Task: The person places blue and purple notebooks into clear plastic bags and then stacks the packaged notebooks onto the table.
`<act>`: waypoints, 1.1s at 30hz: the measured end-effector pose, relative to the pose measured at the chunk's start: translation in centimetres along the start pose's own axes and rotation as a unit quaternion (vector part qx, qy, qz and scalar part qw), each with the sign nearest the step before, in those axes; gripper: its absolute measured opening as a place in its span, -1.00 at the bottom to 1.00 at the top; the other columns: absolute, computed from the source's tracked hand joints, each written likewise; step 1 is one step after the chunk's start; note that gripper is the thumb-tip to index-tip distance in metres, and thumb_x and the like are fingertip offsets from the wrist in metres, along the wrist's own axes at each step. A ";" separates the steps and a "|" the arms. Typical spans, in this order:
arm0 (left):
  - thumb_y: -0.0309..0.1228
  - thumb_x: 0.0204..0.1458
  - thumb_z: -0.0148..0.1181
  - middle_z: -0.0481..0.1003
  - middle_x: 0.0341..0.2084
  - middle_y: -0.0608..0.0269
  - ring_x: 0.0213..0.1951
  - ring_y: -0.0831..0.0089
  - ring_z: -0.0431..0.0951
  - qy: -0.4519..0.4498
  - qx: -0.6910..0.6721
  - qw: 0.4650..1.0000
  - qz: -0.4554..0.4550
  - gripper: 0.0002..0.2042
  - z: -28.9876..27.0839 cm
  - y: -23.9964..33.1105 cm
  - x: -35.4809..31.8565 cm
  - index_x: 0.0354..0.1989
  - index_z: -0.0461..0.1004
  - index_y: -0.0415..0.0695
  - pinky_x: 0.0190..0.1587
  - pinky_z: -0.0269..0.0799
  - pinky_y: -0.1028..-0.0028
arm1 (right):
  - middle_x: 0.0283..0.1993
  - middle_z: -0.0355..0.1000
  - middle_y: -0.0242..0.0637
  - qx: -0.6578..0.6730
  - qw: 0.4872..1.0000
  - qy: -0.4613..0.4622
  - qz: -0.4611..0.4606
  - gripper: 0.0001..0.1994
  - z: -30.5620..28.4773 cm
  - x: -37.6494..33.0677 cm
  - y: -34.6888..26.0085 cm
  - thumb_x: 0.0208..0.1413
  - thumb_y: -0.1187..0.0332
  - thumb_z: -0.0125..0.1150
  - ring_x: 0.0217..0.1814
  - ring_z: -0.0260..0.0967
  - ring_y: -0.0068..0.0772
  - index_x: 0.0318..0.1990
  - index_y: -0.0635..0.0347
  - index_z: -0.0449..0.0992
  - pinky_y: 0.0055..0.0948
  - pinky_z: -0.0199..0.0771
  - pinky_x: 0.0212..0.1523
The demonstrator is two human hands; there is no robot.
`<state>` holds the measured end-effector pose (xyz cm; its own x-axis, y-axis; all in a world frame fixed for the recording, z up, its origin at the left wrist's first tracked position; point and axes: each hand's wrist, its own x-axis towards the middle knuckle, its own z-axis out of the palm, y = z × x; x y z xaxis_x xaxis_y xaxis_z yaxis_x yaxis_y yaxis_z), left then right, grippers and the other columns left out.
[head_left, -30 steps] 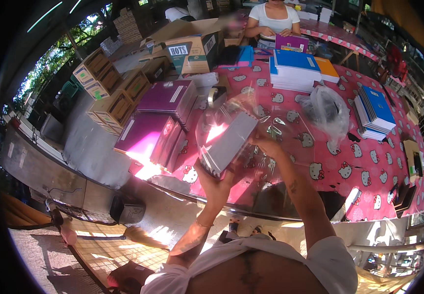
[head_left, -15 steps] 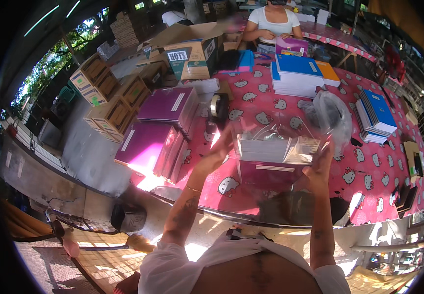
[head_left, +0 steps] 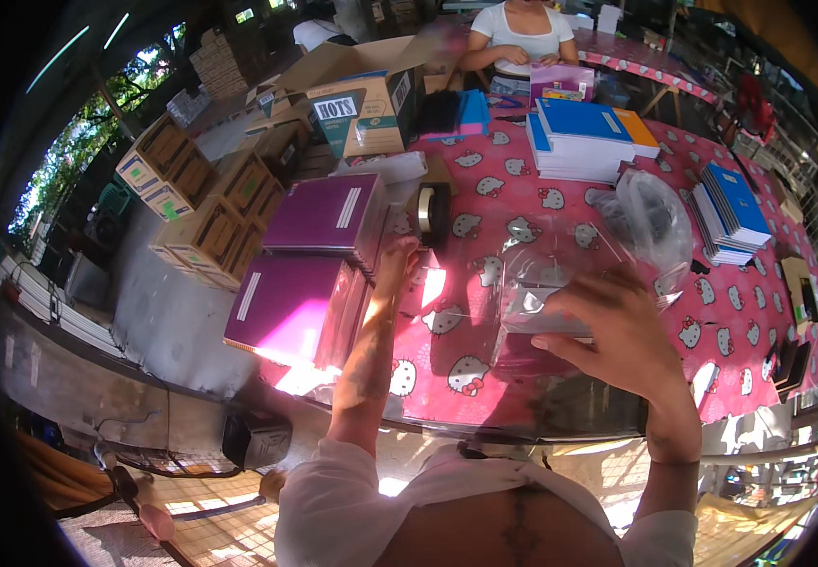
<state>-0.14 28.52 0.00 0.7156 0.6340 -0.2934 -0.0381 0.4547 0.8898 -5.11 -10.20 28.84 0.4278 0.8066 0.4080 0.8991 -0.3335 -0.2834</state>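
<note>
We stand at a long counter (head_left: 522, 378) draped in a pink cartoon-cat cloth. On its left side lie two stacks of purple notebooks (head_left: 319, 213), and beyond them open cardboard boxes (head_left: 191, 203). Farther along the counter sit blue notebook stacks (head_left: 584, 137), one of them topped with an orange cover, and another blue stack (head_left: 730, 213) at the right. A second person sits at the far end, busy with a pink item.

Nearer to us, a crumpled heap of clear plastic bags (head_left: 650, 213) rests on the cloth. Our right hand (head_left: 617, 335) is closed around a notebook pack in a clear sleeve (head_left: 546, 302), held just above the counter's near edge. We judge the pack already bagged, though its mouth looks unsealed; the plastic glare keeps us from being sure.

Our left hand (head_left: 397, 257) stretches forward to the tape dispenser (head_left: 432, 208), fingers at or just beside it; we cannot tell whether it has gripped it. So sealing seems left to do, with many notebooks unbagged.
</note>
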 end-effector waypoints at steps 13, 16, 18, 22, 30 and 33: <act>-0.53 0.17 0.20 0.50 -0.41 0.34 -0.36 0.61 0.48 -0.387 0.110 0.882 0.246 -0.88 4.6 10.9 -13.2 -0.17 0.44 -0.26 -0.28 0.40 0.57 | 0.00 0.57 -0.12 -0.069 0.993 -0.086 0.031 -0.45 -0.2 3.5 -2.5 0.01 -0.05 0.34 -0.04 0.51 -0.17 0.02 0.20 0.56 -0.20 0.15 0.15; -0.46 0.20 0.20 0.46 -0.36 0.35 -0.34 0.63 0.47 -0.483 0.080 0.826 0.280 -0.80 7.9 14.3 -19.1 -0.05 0.44 -0.25 -0.27 0.36 0.60 | -0.32 0.58 -0.18 -0.095 0.995 -0.011 -0.008 -0.49 0.8 3.9 -2.6 0.02 -0.07 0.30 -0.24 0.52 -0.10 -0.10 0.21 0.57 -0.12 0.21 0.10; -0.44 0.20 0.21 0.41 -0.37 0.36 -0.36 0.63 0.46 -0.490 0.125 0.808 0.302 -0.75 9.7 14.8 -19.1 0.01 0.44 -0.22 -0.27 0.37 0.61 | -0.32 0.57 -0.18 -0.093 0.996 -0.015 -0.010 -0.50 1.2 4.3 -3.3 0.01 -0.08 0.30 -0.23 0.52 -0.11 -0.12 0.20 0.58 -0.11 0.20 0.12; -0.38 0.12 0.31 0.35 -0.37 0.39 -0.22 0.55 0.34 -0.506 0.231 0.772 0.309 -0.71 10.8 17.1 -18.9 0.02 0.55 -0.11 -0.13 0.31 0.49 | -0.35 0.57 -0.19 -0.051 0.992 -0.111 0.034 -0.54 -0.2 4.4 -3.0 -0.05 -0.04 0.36 -0.06 0.49 -0.17 -0.16 0.17 0.60 -0.06 0.20 0.18; -0.43 0.15 0.27 0.29 0.19 0.17 0.29 0.37 0.19 -0.527 0.270 0.731 0.338 -0.91 12.3 16.9 -18.4 -0.21 0.62 -0.10 0.16 0.27 0.36 | 0.02 0.42 -0.24 -0.058 0.992 0.112 -0.029 -0.37 -4.3 -4.6 2.0 -0.27 0.03 0.57 0.07 0.33 -0.14 -0.03 0.13 0.49 -0.14 0.11 0.27; -0.36 0.13 0.30 0.21 0.30 0.17 0.37 0.33 0.11 -0.526 0.292 0.713 0.362 -0.89 15.2 15.5 -19.2 -0.21 0.64 -0.06 0.19 0.21 0.31 | -0.02 0.33 -0.29 0.115 0.961 0.195 0.162 -0.26 -1.6 -10.2 8.0 -0.36 0.10 0.64 0.10 0.32 -0.18 0.04 0.10 0.41 -0.21 0.21 0.21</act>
<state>-3.83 13.93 24.75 0.7945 -0.3882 0.4670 -0.5854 -0.2846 0.7592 -2.11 -21.83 23.79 0.7238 0.4199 0.5475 0.6883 -0.3840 -0.6155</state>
